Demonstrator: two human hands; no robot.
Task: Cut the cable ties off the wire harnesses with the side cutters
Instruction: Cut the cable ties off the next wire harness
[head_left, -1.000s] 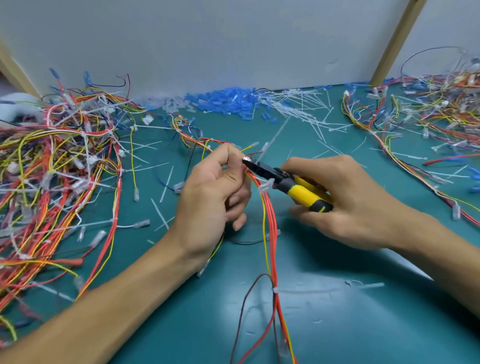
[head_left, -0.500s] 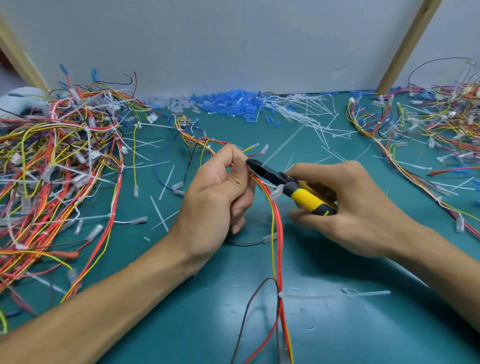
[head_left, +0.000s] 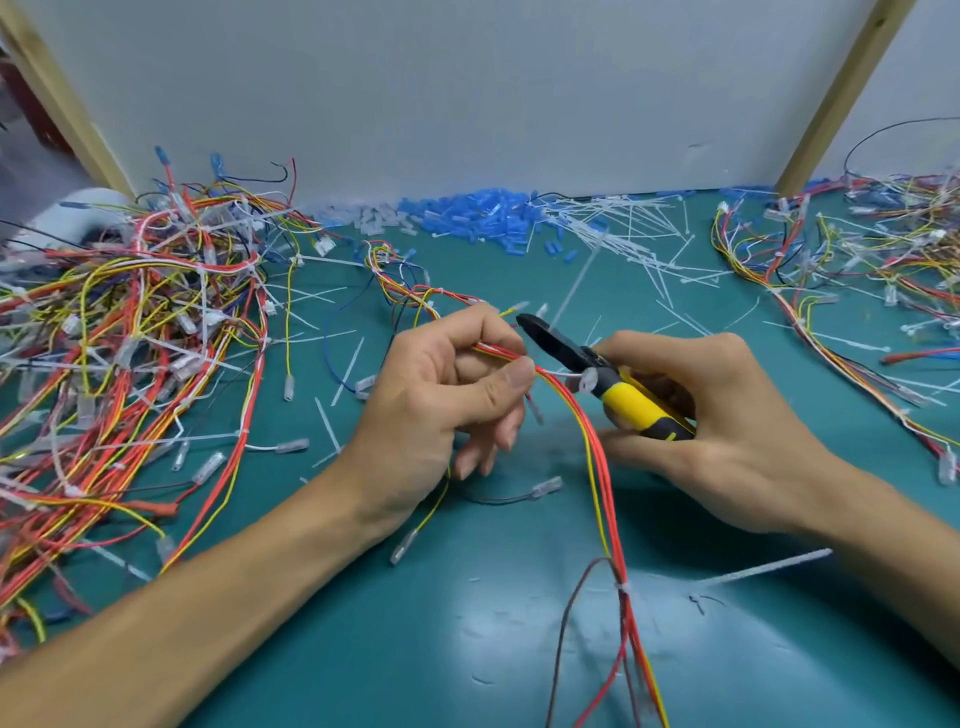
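My left hand pinches a wire harness of red, orange and yellow wires between thumb and fingers at the middle of the green mat. My right hand grips the side cutters by their yellow and black handles. The black jaws point up-left, with the tip just right of my left fingertips. A white cable tie binds the harness lower down, its long tail lying out to the right.
A big tangle of harnesses fills the left of the green mat, another pile the right. Blue sleeves and cut white ties lie along the back wall. Loose tie scraps dot the middle.
The cutter jaws have drawn back slightly from the harness at my left fingertips. My left thumb has slid along the wires. The view has shifted a little.
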